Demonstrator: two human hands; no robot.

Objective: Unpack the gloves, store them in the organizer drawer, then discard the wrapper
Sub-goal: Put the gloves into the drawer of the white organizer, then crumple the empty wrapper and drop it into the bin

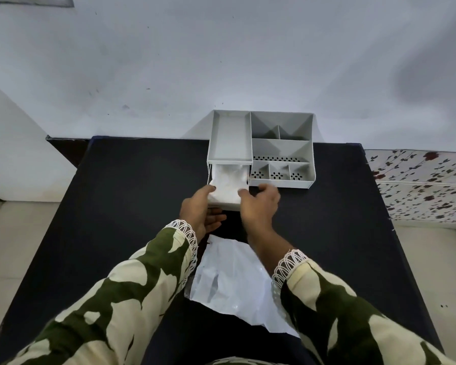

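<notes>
In the organizer's open drawer (228,204) lie white gloves (228,181) — both hands' fingers clamped on its front, no writing legible.

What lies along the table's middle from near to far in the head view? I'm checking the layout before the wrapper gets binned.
Wrapper → left hand and right hand at the open drawer → gloves in it → organizer → wall.

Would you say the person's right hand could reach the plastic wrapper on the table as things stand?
Probably yes. The wrapper lies flat on the black table, between the forearms and nearer than the right hand, which rests at the open drawer. Nothing covers it; only the right forearm crosses one edge.
</notes>
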